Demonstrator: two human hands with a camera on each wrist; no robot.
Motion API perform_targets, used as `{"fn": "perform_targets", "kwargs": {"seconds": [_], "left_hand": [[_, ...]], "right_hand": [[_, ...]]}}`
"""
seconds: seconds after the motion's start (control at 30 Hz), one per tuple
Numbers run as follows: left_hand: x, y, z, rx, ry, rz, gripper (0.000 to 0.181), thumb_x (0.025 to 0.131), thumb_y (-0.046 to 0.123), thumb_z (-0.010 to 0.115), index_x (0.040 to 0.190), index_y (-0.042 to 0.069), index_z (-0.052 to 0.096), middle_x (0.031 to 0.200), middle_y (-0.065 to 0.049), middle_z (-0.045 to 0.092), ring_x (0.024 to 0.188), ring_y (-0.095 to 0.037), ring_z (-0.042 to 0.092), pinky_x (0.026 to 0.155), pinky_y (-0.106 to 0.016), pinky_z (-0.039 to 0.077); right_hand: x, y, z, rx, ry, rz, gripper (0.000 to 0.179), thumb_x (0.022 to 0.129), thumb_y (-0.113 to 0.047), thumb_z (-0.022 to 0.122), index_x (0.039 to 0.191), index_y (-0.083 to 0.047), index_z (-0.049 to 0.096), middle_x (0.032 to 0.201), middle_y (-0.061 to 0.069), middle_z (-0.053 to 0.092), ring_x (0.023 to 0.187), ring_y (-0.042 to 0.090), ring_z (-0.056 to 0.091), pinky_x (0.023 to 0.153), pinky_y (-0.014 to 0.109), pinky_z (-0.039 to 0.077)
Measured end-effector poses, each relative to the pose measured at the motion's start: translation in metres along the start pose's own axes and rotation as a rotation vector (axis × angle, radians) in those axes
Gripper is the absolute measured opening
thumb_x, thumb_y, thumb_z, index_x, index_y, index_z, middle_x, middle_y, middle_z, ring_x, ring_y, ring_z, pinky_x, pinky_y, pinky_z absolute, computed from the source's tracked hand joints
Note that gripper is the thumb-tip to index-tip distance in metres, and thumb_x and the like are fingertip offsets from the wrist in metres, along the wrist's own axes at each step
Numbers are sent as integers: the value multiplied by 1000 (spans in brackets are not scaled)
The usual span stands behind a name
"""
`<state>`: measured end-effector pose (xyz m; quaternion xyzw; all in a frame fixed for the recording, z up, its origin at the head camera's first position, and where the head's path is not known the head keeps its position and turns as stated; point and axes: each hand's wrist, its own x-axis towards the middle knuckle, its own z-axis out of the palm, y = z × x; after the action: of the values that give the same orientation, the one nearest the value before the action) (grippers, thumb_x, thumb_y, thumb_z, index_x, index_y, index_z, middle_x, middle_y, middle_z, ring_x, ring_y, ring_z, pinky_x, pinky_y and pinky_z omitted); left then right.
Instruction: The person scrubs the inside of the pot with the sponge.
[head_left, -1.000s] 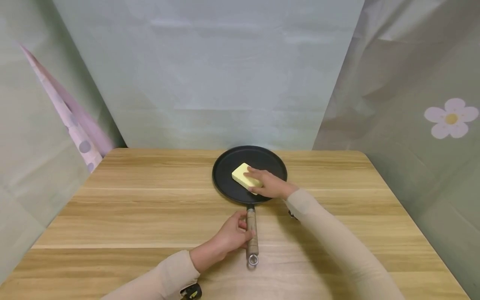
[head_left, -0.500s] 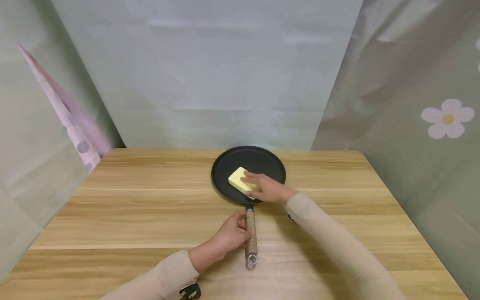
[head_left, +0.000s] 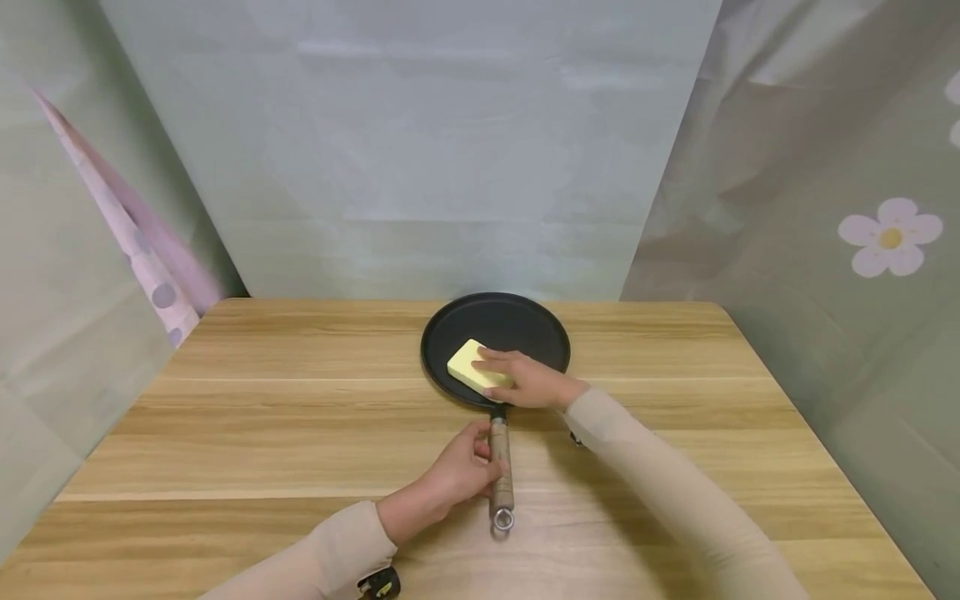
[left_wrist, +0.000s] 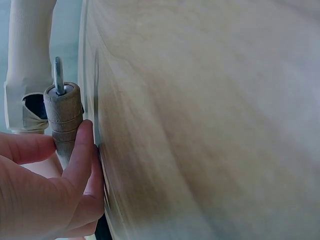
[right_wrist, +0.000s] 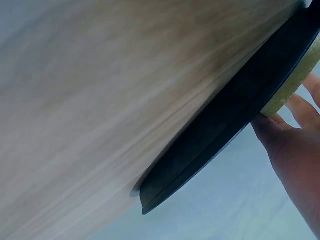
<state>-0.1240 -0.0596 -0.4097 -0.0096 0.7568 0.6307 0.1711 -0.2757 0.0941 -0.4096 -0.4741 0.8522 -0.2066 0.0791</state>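
Note:
A flat black frying pan (head_left: 517,321) lies on the wooden table, its wooden handle (head_left: 500,467) pointing towards me. My left hand (head_left: 453,468) pinches that handle between thumb and fingers, and the left wrist view shows the handle's ring end (left_wrist: 59,75) above the fingers. On the pan's surface, near its front left, lies a pale yellow sponge (head_left: 467,360). My right hand (head_left: 528,382) holds the sponge from the right, fingers over its top and thumb along its near side. Part of the sponge is hidden under the hand. In the right wrist view the sponge (right_wrist: 295,82) shows beyond the pan's rim.
The wooden table (head_left: 262,417) stretches to both sides of the pan. Its back edge lies just behind the pan, against a pale hanging sheet (head_left: 450,167). A flower-printed sheet (head_left: 795,217) hangs at the right, another sheet (head_left: 67,250) at the left.
My right hand has slid the sponge across the pan, leftward and slightly towards me. The left hand keeps its hold on the handle, and the pan has hardly moved.

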Motion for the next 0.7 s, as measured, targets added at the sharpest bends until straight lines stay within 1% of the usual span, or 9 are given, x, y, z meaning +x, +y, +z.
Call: {"fn": "perform_targets", "kwargs": {"seconds": [0.23,0.43,0.6,0.7], "left_hand": [[0,1,-1,3,-3,4,64,86,-6,63,141,-9,30,100,-19,46,76,-25,58,60,-34,57],[1,-1,-1,-8,-16,15,63,86,-8,61,141,-11,29,99,-18,45,75,-22,58,59,-34,57],[0,-1,0,-5,-14,15,63,86,-8,61,141,-10,29,99,-18,45,74,-22,58,59,-34,57],[-1,0,0,-6,-16,15,63,87,-7,62,141,-10,29,100,-18,45,74,-22,58,59,-34,57]], "right_hand": [[6,-5,2,-18,-2,3,55,97,-28,57,145,-6,41,155,16,26,138,36,31,114,50,27],[12,-13,4,-19,-1,6,55,97,-28,59,144,-5,42,154,16,26,138,37,31,114,50,26],[19,-18,6,-27,-11,52,56,97,-30,57,146,-8,41,156,13,25,138,36,30,114,48,26],[22,-21,7,-15,-17,76,56,97,-30,57,146,-9,40,156,13,24,139,36,28,115,47,25]]}}
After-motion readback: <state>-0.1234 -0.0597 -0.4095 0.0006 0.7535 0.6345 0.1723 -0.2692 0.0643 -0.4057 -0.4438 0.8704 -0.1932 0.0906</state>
